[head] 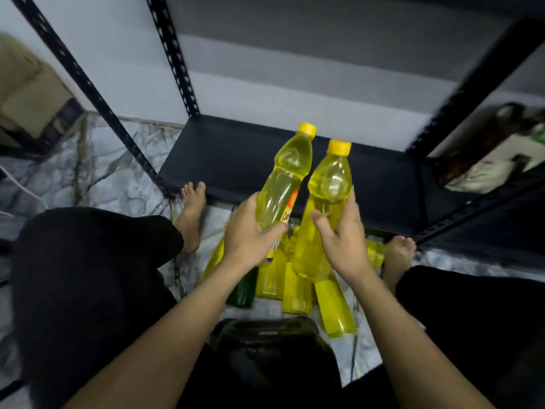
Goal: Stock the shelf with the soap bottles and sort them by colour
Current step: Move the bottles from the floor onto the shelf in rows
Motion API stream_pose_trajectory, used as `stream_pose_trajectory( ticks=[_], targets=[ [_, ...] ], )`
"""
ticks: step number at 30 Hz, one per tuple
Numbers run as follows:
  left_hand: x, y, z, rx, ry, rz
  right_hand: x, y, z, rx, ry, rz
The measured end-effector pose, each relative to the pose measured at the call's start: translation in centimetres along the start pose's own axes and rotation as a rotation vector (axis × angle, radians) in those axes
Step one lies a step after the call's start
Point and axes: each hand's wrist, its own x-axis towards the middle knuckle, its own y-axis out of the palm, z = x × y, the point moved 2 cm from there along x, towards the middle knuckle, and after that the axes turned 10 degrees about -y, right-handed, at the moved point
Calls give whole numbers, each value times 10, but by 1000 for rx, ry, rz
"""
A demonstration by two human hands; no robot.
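The lowest board of the dark metal shelf rack point(224, 160) runs across the middle of the frame. Black perforated uprights point(174, 54) rise from it against a pale grey wall point(118, 54). Just in front of the board, at centre, the left hand point(250, 231) curls round the labelled body of a clear plastic bottle of yellow soap point(283, 178) with a yellow cap. The right hand point(343, 234) wraps the waist of a second yellow-capped soap bottle point(327, 184). Both are held tilted, close side by side, over the board's front edge.

Beneath the hands, more yellow soap bottles point(336, 305) and one dark green bottle point(243, 290) lie heaped on the grey-veined marble-pattern floor point(97, 172), between two bare feet point(191, 214). A brown cardboard box point(26, 90) sits at the upper left. The clutter at the right edge is too blurred to make out.
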Motion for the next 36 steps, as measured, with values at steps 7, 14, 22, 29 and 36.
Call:
stream_pose_trajectory(
  ticks=[7,14,22,29,36],
  targets=[
    [-40,-50,-70,-102,255,-63,24,-72,108,71,-255,-179],
    [-65,-112,-155,-310,484,-70,60,-124,196,264,-411,-306],
    [-57,-175,-274,-351,736,-219,121,-176,286,286,-559,-489],
    [-11,-185,-357,-373,849,-301,197,-205,307,225,-597,-630],
    [75,-167,-421,-394,815,-277,275,-203,268,-39,-542,-631]
  ],
)
